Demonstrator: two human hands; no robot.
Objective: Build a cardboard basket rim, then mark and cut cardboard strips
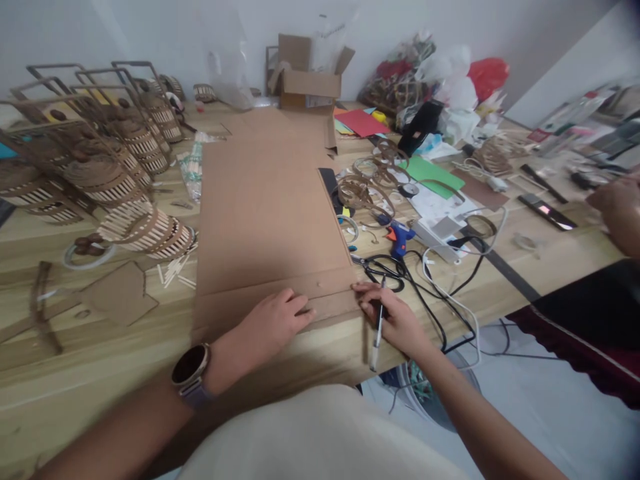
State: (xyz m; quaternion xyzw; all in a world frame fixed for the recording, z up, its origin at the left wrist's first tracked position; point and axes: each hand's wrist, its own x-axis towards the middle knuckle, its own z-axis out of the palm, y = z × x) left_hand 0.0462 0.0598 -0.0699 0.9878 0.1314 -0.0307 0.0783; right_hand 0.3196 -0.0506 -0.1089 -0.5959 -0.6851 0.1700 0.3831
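A long brown cardboard sheet (270,200) lies along the wooden table (100,347). My left hand (273,323) rests palm down on the sheet's near end, fingers flat and close together; a watch (191,373) is on that wrist. My right hand (393,319) is at the sheet's near right corner, fingers curled round a pen (377,337) that points down towards me, with fingertips touching the cardboard edge.
Woven lantern-like baskets (100,180) crowd the left. Black scissors (383,270), a blue glue gun (400,237), cables and rings lie right of the sheet. An open carton (307,80) and bags stand at the back. Another person's hand (617,207) is at the far right.
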